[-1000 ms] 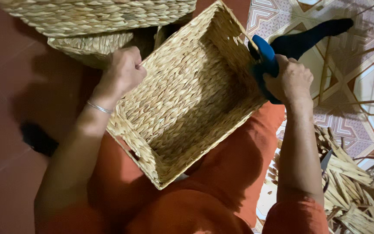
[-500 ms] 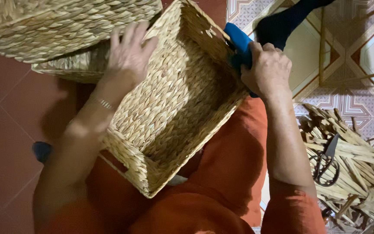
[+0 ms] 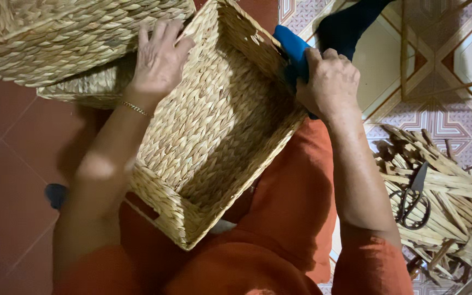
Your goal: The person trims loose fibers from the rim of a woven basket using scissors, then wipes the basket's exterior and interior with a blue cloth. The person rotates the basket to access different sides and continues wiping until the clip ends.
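A rectangular woven straw basket rests tilted on my lap, its open side facing me. My left hand lies with spread fingers on the basket's far left rim, pressing against it. My right hand is closed on a blue-handled tool held against the basket's right rim; the tool's working end is hidden behind the rim and my fingers. I wear orange clothing and a thin bracelet on my left wrist.
More woven baskets are stacked at the top left. A heap of dry straw strips lies on the patterned tile floor at right, with black scissors on top. A dark sleeve or leg shows at the top.
My left hand moved from gripping the left rim with closed fingers to lying spread on it. The basket and my right hand with the blue tool shifted left in view.
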